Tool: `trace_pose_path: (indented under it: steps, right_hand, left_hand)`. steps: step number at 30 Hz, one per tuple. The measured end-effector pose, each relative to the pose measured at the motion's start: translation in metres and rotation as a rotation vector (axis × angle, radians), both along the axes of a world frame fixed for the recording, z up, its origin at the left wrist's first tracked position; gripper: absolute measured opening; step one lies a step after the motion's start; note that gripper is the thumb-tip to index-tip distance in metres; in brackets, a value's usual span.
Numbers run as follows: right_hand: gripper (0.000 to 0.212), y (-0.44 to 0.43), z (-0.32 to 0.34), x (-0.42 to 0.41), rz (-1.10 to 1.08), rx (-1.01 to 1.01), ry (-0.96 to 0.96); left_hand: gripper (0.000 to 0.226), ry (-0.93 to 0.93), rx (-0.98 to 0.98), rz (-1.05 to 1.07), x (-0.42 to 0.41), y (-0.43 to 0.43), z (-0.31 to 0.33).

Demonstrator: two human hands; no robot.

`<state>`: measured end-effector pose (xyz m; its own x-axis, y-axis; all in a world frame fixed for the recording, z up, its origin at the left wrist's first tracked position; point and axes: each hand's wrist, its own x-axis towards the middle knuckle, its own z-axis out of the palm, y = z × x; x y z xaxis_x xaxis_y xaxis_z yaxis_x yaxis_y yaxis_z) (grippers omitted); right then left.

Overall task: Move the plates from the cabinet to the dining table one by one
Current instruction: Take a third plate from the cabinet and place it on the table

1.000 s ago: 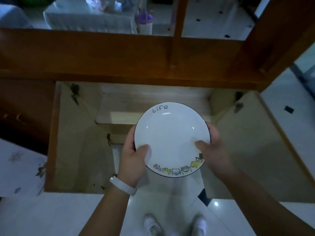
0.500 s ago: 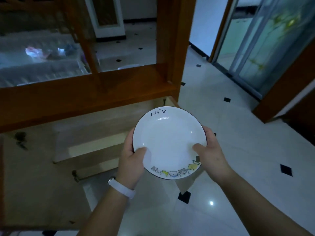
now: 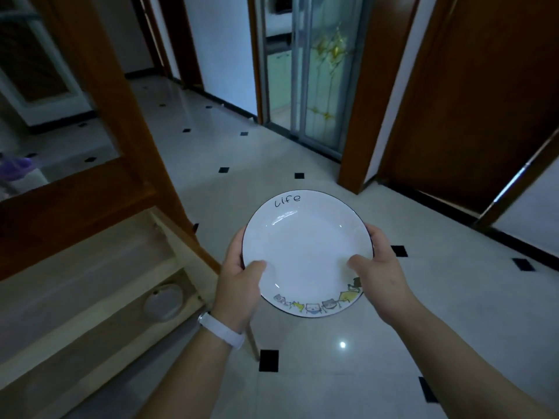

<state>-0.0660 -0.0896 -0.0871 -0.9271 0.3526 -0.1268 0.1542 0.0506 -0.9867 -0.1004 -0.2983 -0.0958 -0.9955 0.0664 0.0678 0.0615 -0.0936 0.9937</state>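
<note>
Swung away from the cabinet [image 3: 99, 267], both hands' fingers [image 3: 257, 266] clasp the plate [image 3: 305, 252] over seemingly open floor [image 3: 348, 373].

- Left hand [image 3: 237, 287] clasps the plate's [image 3: 305, 252] left rim, thumb on top, white band at the wrist.
- Right hand [image 3: 379, 273] mirrors it on the right rim; both forearms extended.

White tiled floor [image 3: 302, 152], frosted glass door [image 3: 317, 71], wooden door [image 3: 484, 86]
</note>
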Motion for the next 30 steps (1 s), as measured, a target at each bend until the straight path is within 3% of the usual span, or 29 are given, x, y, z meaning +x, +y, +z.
trace_pose_path:
  steps: [14,30]
  right_hand:
    - [0.055,0.154,0.006,0.038,-0.376,-0.056,-0.007]
    - [0.059,0.250,-0.005,-0.040,-0.919,0.002,-0.114]
  left_hand:
    - [0.058,-0.029,-0.032,-0.399,-0.045,0.187,0.003]
    - [0.058,-0.060,-0.027,-0.928,-0.194,0.363,-0.019]
